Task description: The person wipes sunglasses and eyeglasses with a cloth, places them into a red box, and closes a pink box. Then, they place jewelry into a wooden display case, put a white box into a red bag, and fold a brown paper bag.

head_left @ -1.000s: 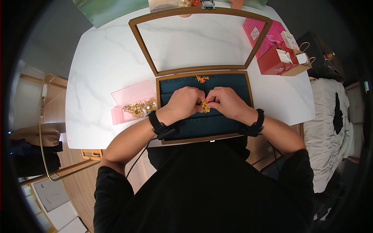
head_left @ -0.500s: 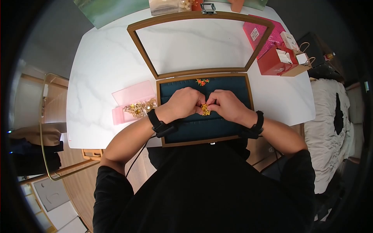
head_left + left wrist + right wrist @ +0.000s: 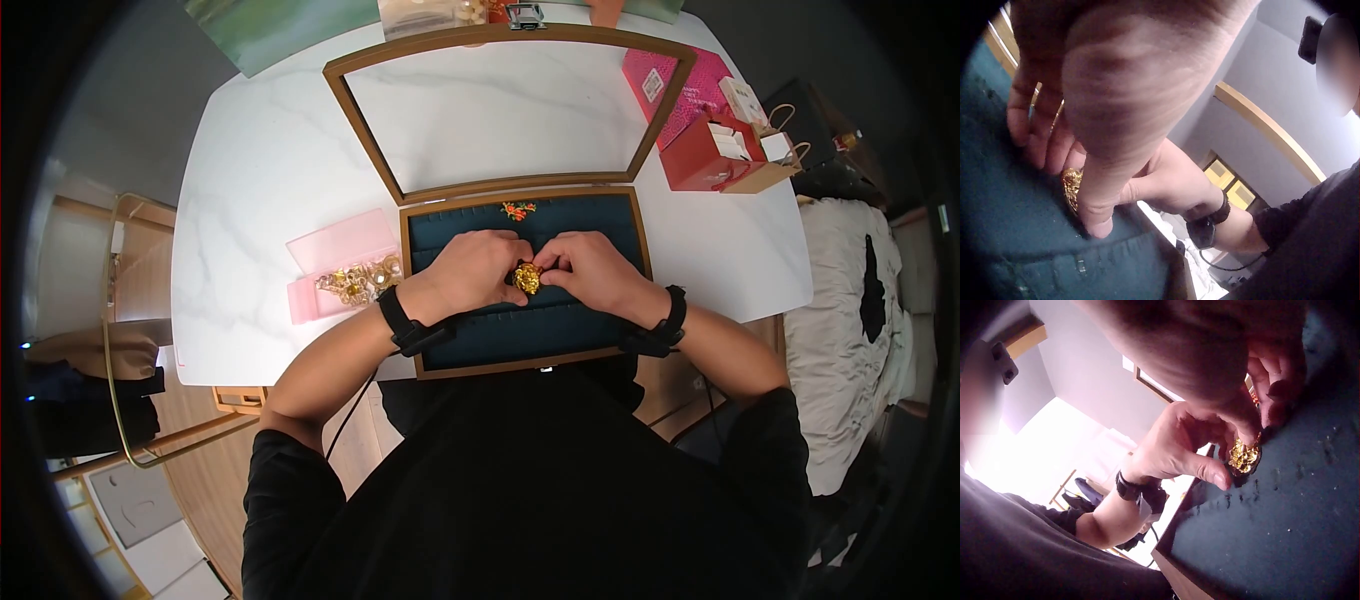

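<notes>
A gold ornament, rounded and crinkled like a flower head, sits low over the dark green slotted lining of a wooden jewelry case. From the left, my left hand holds it between thumb and fingers. On the opposite side my right hand pinches its edge. In the right wrist view the ornament shows its folded gold face beside the right fingertips. The left wrist view has the ornament partly hidden behind the left thumb. A red-orange brooch-like piece lies at the lining's far edge.
The case's framed clear lid stands raised behind the hands. To the left, a pink box holds several gold jewelry pieces. A red paper bag and a pink box stand at the table's back right.
The gold ornament has turned between the hands, now showing a rounder face upward. Left thumb and fingers have spread farther around it. Both hands stay over the middle of the case.
</notes>
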`<state>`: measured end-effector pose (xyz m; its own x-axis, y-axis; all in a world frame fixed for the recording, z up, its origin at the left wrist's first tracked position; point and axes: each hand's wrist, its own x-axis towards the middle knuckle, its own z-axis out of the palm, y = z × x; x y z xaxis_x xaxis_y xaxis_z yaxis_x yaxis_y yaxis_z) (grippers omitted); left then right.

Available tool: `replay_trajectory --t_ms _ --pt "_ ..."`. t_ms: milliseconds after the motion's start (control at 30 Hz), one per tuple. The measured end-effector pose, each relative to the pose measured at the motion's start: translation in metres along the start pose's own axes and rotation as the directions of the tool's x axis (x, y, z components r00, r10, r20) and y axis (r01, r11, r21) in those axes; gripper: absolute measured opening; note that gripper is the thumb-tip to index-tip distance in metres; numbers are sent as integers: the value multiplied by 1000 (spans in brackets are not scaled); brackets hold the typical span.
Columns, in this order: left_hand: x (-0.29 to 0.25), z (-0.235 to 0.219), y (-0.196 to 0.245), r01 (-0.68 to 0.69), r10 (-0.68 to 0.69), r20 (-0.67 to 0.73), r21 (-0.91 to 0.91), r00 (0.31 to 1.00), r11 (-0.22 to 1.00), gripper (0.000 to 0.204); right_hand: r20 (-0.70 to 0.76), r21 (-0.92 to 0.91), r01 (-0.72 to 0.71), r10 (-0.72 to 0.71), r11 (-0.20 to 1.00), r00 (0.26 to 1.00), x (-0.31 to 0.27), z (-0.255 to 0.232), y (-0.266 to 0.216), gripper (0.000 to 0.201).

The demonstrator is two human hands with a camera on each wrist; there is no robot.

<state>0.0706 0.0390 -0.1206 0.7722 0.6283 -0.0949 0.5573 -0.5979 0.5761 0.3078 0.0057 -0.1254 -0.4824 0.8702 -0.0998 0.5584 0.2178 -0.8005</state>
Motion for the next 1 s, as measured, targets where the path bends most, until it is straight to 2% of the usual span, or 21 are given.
replay_trajectory --t_ms 233,300,500,767,1000 --pt "-3 3 3 -61 67 -65 93 996 994 41 -25 12 -28 28 1000 999 0 3 0 16" --pt "-5 4 3 -120 136 -90 161 987 980 40 -25 4 -23 23 1000 999 1 3 0 15" --pt "-5 6 7 -123 141 -97 171 985 978 38 12 -30 -29 29 999 999 3 -2 -3 15" --pt "-6 6 8 -125 143 -103 164 984 978 38 3 -115 85 -85 990 996 1 -3 8 10" --pt "-5 8 12 -131 150 -140 141 979 981 38 12 -96 44 -43 994 999 1 -6 3 13"
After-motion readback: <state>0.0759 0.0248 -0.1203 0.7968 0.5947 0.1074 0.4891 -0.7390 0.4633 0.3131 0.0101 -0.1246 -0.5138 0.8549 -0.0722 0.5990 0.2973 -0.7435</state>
